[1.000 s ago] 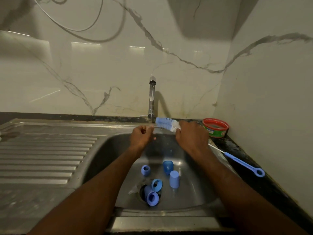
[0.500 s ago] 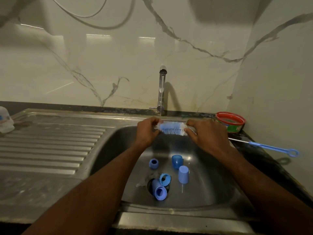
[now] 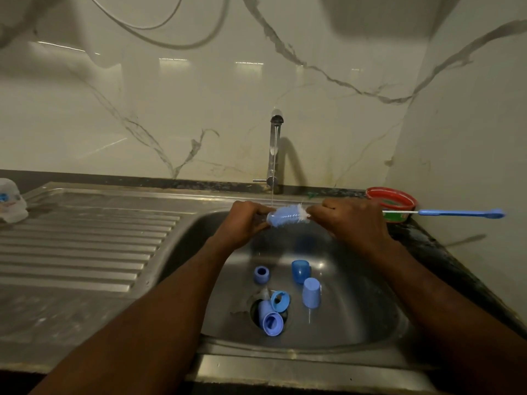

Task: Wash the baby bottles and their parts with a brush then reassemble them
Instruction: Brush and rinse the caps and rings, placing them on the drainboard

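Since the earlier frames, brush head [image 3: 288, 217] has swung level and now sits under the thin stream from the tap [image 3: 276, 149], between both hands over the basin. Left hand [image 3: 246, 220] curls round something at the bristle tip; whether a small bottle part is in that grip cannot be told. Right hand [image 3: 349, 223] grips the wire stem, the blue handle [image 3: 460, 213] sticking out right over the counter.

Loose blue parts lie on the sink [image 3: 356, 323] floor: a ring [image 3: 261, 274], two caps [image 3: 301, 270] [image 3: 311, 293], another ring [image 3: 280, 301] and a piece [image 3: 271, 319] at the drain. A pale bottle [image 3: 11, 203] sits on the drainboard, far left. Red-rimmed tub [image 3: 392, 202] behind right hand.

Judgement: washing stage, early to middle; most parts appear unscrubbed, nothing reassembled.
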`<control>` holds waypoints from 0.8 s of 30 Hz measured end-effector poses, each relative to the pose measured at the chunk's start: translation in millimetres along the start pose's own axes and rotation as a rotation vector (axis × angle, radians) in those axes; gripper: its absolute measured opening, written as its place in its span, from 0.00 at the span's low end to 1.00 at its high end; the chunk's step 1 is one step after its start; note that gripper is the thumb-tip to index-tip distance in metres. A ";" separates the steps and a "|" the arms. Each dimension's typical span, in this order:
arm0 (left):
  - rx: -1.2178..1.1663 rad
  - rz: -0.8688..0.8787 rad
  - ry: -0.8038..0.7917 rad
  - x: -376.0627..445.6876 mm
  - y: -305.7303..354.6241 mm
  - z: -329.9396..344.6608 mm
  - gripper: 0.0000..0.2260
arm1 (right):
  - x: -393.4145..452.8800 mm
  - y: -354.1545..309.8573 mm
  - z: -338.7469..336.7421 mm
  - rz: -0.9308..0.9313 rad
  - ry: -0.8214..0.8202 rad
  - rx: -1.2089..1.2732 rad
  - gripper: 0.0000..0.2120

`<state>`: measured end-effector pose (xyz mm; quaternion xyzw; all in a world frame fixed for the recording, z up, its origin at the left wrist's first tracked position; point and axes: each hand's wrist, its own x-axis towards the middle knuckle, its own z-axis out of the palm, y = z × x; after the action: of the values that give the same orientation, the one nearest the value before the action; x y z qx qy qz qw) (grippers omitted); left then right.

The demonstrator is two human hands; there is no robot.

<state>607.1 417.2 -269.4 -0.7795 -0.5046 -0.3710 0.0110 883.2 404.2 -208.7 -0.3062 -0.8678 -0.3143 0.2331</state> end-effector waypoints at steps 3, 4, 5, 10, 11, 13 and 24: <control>0.055 0.063 0.019 1.2 5.7 -0.9 0.12 | 6.8 -16.1 1.0 0.415 -0.153 0.182 0.12; 0.089 0.078 0.054 1.7 8.1 -1.0 0.12 | 11.5 -19.1 0.7 0.637 -0.286 0.306 0.13; 0.114 0.091 0.095 1.9 10.8 -1.5 0.12 | 17.5 -19.9 0.3 0.861 -0.426 0.533 0.14; 0.127 0.084 0.046 1.6 13.4 1.2 0.12 | 22.7 -12.7 0.2 0.848 -0.556 0.614 0.21; 0.092 0.065 0.000 2.2 13.9 2.0 0.12 | 20.2 -13.5 1.2 0.669 -0.490 0.389 0.27; 0.054 0.004 -0.063 3.2 14.4 3.6 0.14 | 15.5 -15.3 -4.0 0.413 -0.412 0.170 0.35; 0.243 0.067 0.048 3.8 14.5 -3.3 0.12 | 30.8 -25.3 -11.0 0.684 -0.601 0.490 0.11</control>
<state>617.6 411.7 -259.6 -0.7798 -0.5190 -0.3252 0.1299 846.7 392.9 -192.8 -0.5855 -0.7950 0.0943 0.1276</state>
